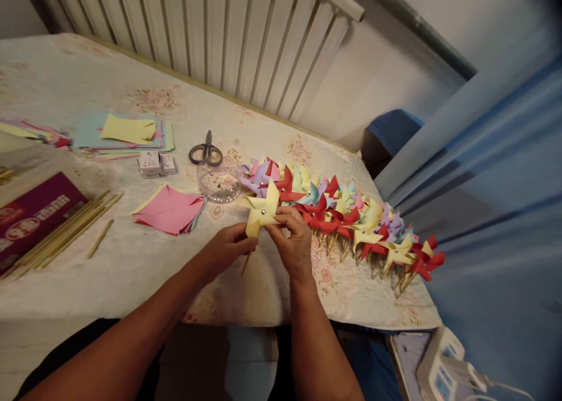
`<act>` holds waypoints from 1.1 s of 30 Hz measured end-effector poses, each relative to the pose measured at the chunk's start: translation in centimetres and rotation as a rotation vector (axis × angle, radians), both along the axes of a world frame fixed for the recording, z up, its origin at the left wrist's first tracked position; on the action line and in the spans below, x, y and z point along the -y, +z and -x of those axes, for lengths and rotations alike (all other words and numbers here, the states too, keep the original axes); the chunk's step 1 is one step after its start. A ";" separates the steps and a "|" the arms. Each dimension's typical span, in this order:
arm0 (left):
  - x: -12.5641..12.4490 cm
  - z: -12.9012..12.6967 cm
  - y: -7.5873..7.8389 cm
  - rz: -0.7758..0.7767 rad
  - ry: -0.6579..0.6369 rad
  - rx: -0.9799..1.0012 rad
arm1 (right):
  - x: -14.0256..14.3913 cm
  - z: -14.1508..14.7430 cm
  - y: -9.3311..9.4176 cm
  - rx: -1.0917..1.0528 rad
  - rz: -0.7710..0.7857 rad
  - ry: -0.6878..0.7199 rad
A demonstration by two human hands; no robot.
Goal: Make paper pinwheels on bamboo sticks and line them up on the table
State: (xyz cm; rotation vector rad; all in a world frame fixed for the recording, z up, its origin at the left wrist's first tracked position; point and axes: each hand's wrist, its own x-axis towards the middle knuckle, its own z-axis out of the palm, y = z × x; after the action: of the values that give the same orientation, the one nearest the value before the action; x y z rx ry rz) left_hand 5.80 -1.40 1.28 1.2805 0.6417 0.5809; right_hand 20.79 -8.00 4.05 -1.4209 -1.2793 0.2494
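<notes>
Head view: the yellow pinwheel (260, 209) sits just above both hands, over the front of the surface (132, 266). The left hand (228, 250) pinches its stick, which slants down toward the person; the right hand (293, 243) grips the paper's lower right edge. Its face looks up toward the camera. A row of finished pinwheels (351, 219) lies just right.

Both hands (263, 246) on yellow pinwheel (260, 209)

A pale yellow paper pinwheel (260, 209) on a thin wooden stick; face up, pinned at centre, above the table edge.
</notes>
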 end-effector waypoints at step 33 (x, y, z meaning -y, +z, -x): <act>-1.1 0.6 -0.2 -0.023 0.285 0.044 | -0.2 2.9 -0.9 -0.399 0.150 -0.178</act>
State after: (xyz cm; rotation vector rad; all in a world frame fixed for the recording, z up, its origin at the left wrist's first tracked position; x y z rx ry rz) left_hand 5.25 -0.30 1.11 1.2023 0.7892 0.8498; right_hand 17.84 -7.81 3.14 -1.5100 -0.8178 0.4893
